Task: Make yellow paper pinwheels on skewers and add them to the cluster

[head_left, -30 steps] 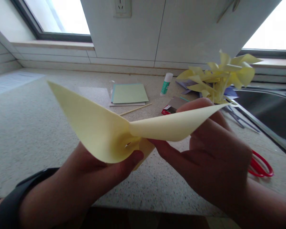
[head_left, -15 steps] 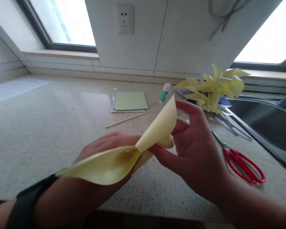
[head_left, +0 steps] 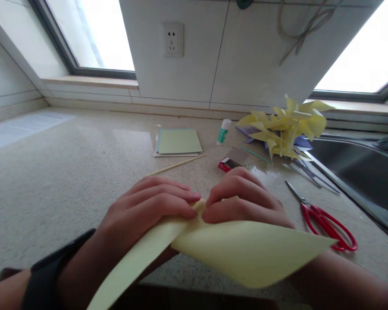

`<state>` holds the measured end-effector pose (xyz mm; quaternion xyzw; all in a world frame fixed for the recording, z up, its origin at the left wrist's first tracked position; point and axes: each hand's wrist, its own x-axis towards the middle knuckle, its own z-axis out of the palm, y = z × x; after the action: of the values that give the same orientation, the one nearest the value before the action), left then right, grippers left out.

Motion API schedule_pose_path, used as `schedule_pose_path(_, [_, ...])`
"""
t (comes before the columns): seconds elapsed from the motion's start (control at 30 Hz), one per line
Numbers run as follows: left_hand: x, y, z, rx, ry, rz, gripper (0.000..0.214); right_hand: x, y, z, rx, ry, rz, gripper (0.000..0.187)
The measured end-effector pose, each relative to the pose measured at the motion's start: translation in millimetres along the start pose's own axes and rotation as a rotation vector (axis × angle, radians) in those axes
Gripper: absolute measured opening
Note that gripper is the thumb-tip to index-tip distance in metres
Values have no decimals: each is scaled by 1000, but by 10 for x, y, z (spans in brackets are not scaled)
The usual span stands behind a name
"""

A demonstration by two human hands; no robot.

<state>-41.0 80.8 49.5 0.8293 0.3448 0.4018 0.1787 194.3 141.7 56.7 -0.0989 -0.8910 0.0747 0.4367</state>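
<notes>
Head view, smooth yellow paper (head_left: 252,252), curled, pointed, in both hands (head_left: 145,206) (head_left: 245,193)

Folded paper (head_left: 252,254), btm ctr: plain pale yellow. Wristband (head_left: 40,280), btm L: black. Scissors (head_left: 310,210), R side: red handles, grey blades. Paper shapes (head_left: 292,116), upper R: yellow, w/ purple paper (head_left: 303,142) under. Glue stick (head_left: 223,132), upper ctr: white cap, green label. Stacked sheets (head_left: 179,141), ctr: pale green top, bluish L edge. Stick (head_left: 177,164), ctr: lt tan. Countertop (head_left: 84,163), mid-L: off-white w/ dk speckles. Wall (head_left: 194,82), top ctr: white, thin dk lines.
</notes>
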Motion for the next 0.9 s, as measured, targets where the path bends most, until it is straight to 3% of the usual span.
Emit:
schedule_pose_path(0.27, [-90, 62, -80, 154, 12, 130, 21, 21, -110, -48, -21, 20, -44, 11])
schedule_pose_path(0.43, [-102, 65, -74, 226, 25, 141, 21, 6, -115, -62, -43, -5, -73, 13])
schedule_pose_path(0.63, [-62, -1, -58, 268, 38, 249, 21, -33, -120, -47, -108, 2, -24, 12])
schedule_pose_path(0.8, [-38, -257, 47, 187, 195, 149, 43, -43, 36, -11, -121, 13, -28, 10])
schedule_pose_path(0.9, [-48, -413, 116, 170, 207, -45, 48, -59, 169, 73, 65, 88, 131, 4])
